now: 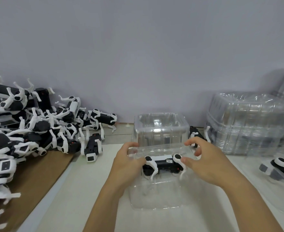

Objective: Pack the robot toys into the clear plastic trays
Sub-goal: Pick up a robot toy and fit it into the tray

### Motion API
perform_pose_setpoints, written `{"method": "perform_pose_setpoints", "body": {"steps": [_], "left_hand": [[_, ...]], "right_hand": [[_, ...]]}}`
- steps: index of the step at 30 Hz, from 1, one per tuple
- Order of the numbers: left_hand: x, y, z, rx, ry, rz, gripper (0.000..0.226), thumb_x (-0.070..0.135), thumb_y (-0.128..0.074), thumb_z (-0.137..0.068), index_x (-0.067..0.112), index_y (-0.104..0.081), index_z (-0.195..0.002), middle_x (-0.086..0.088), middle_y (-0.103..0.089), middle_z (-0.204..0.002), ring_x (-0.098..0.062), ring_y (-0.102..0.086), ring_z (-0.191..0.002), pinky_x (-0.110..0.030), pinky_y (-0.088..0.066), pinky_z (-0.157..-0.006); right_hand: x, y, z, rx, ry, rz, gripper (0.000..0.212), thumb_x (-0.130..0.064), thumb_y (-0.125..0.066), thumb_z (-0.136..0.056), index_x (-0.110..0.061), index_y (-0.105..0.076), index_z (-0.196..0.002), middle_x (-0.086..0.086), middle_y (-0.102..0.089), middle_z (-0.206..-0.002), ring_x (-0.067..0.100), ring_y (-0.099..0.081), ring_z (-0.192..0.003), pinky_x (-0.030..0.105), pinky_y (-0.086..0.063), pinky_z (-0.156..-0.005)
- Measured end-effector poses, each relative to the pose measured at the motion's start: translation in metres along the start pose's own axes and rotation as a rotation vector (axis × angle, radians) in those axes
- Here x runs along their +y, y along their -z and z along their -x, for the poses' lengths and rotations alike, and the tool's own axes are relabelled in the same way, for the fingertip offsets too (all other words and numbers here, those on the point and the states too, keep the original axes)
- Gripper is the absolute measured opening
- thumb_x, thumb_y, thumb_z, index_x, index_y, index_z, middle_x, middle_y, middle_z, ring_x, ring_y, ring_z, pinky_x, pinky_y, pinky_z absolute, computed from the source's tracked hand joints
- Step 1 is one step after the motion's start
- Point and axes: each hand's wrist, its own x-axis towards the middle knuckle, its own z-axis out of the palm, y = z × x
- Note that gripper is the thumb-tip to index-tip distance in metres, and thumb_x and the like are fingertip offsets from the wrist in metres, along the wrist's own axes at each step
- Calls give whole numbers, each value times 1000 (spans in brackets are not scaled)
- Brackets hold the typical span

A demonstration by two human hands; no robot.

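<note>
The worktop carries a heap of robot toys at left and stacked clear trays at right. At centre, your left hand grips the open tray and the toy inside it. Your right hand hovers, fingers loosely curled, thumb touching the toy. Its label is unreadable.

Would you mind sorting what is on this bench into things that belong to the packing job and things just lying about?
Belongs to the job:
robot toy in the clear tray
left hand, right hand
pile of robot toys
stack of empty trays
packed tray

Lying about:
brown cardboard sheet
</note>
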Motion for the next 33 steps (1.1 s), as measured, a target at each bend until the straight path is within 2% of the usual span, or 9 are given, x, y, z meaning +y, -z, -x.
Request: {"method": "perform_pose_setpoints", "body": {"steps": [3, 6, 9, 10, 14, 20, 25, 28, 33], "left_hand": [[0, 2, 1, -12, -72, -109, 44, 12, -65, -85, 40, -56, -118, 15, -56, -121, -3, -54, -111, -16, -41, -71], [7, 4, 4, 33, -328, -301, 42, 11, -62, -87, 41, -58, -115, 20, -55, -123, 8, -47, -115, -3, -35, -84], [17, -2, 9, -31, -532, -512, 28, 29, -63, -90, 44, -63, -113, 24, -53, -126, 2, -42, -125, -15, -32, -105], [19, -7, 11, -71, -543, -591, 27, 44, -63, -88, 44, -63, -115, 24, -50, -130, 1, -38, -129, -23, -29, -109], [19, -19, 19, -182, -491, -811, 80, 91, -41, -61, 49, -53, -127, 24, -32, -150, 1, -16, -141, -30, -8, -114], [20, -16, 18, -306, -347, -919, 102, 94, -56, -41, 57, -35, -134, 14, -4, -165, -12, 9, -151, -46, 7, -123], [19, -18, 20, -208, -420, -942, 81, 83, -60, -53, 52, -44, -126, 16, -27, -151, -13, -13, -144, -41, -2, -121], [22, -15, 21, -215, -424, -864, 80, 84, -57, -51, 49, -50, -123, 22, -35, -134, -5, -21, -133, -32, -5, -115], [36, 3, 23, -252, -385, -383, 62, 76, -71, -51, 55, -62, -109, 35, -50, -121, 7, -43, -119, -16, -37, -101]], "right_hand": [[4, 0, -2, -49, -36, -51, 47, -43, -68, -89, -41, -45, -129, -16, -49, -98, -1, -51, -85, 21, -36, -67], [7, -1, -3, -76, -43, -91, 49, -45, -65, -91, -41, -42, -134, -12, -54, -101, 0, -54, -89, 14, -35, -65], [9, -3, -3, -69, -52, -121, 49, -47, -62, -92, -41, -42, -135, -11, -55, -102, 2, -55, -91, 14, -35, -65], [9, -4, -4, -68, -54, -127, 49, -47, -62, -92, -41, -42, -136, -11, -55, -103, 3, -55, -93, 16, -36, -66], [10, -5, -5, -60, -51, -142, 47, -46, -63, -92, -42, -43, -134, -11, -56, -100, 1, -55, -90, 15, -37, -65], [9, -5, -4, -64, -46, -154, 42, -48, -60, -93, -43, -44, -131, -11, -58, -98, 2, -59, -85, 15, -37, -61], [9, -3, -5, -3, -27, -197, 32, -42, -61, -94, -41, -52, -125, -12, -59, -99, -1, -57, -85, 16, -40, -62], [7, 5, -8, 208, -47, -366, 24, -27, -61, -92, -40, -61, -112, -11, -66, -98, 0, -60, -81, 20, -42, -56], [6, 19, -9, 586, -49, -682, 24, -14, -59, -90, -35, -69, -92, -3, -70, -90, 3, -61, -64, 22, -41, -54]]}}
